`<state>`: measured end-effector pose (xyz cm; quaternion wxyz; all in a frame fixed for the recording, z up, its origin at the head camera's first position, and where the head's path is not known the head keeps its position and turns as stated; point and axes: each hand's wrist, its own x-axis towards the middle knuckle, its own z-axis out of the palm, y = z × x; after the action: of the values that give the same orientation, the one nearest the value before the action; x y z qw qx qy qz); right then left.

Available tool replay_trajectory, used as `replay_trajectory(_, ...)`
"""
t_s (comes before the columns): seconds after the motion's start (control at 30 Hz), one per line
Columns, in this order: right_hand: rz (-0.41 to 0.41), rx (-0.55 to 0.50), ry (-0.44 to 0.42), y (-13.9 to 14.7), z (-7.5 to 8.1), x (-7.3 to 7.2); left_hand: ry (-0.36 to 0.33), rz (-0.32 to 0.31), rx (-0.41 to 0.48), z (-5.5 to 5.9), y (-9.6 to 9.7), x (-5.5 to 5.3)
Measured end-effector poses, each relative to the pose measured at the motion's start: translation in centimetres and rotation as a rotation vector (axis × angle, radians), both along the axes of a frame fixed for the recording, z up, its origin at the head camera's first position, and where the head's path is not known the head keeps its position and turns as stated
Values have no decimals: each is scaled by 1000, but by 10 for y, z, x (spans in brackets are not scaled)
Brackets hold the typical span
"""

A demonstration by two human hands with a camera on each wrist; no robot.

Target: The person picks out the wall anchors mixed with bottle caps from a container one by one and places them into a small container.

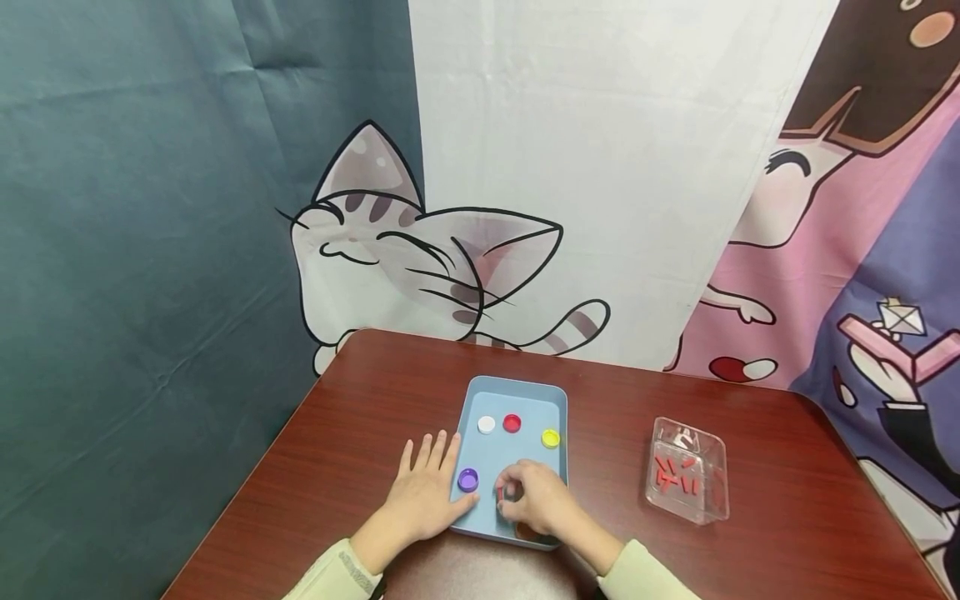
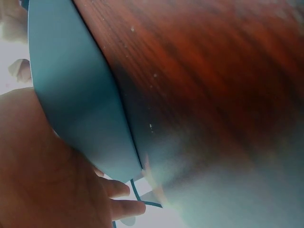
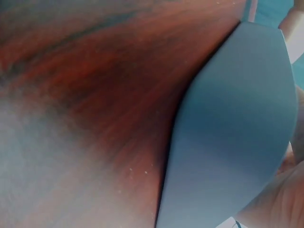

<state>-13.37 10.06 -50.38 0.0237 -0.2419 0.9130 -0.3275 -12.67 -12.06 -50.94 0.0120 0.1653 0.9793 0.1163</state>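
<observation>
My left hand (image 1: 425, 497) lies with spread, straight fingers over the left rim of a shallow light-blue tray (image 1: 480, 521). In the left wrist view its palm (image 2: 52, 166) is against the tray's outer wall. Over the front part of the tray, my right hand (image 1: 542, 498) pinches a small red stick (image 1: 500, 494) between thumb and fingers. The stick's lower end is hard to make out. Inside the tray sit a purple cap (image 1: 468, 479), a white cap (image 1: 486, 425), a red cap (image 1: 512, 423) and a yellow cap (image 1: 551, 438). The right wrist view mostly shows the tray's outer wall (image 3: 228, 128).
A clear plastic box (image 1: 712, 508) stands to the right of the tray and contains several small red sticks (image 1: 667, 475). Both rest on a reddish-brown wooden table (image 1: 360, 400). Printed cloth with a cartoon cat (image 1: 375, 283) hangs behind the table.
</observation>
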Motion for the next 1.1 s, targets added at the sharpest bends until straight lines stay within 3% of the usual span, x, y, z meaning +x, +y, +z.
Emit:
replay_trajectory(0.6, -75, -213, -52, 21, 12, 5, -4, 6, 5, 0, 0, 0)
replay_trajectory(1.1, -168, -270, -68, 45, 20, 10, -4, -5, 8, -2, 0, -2)
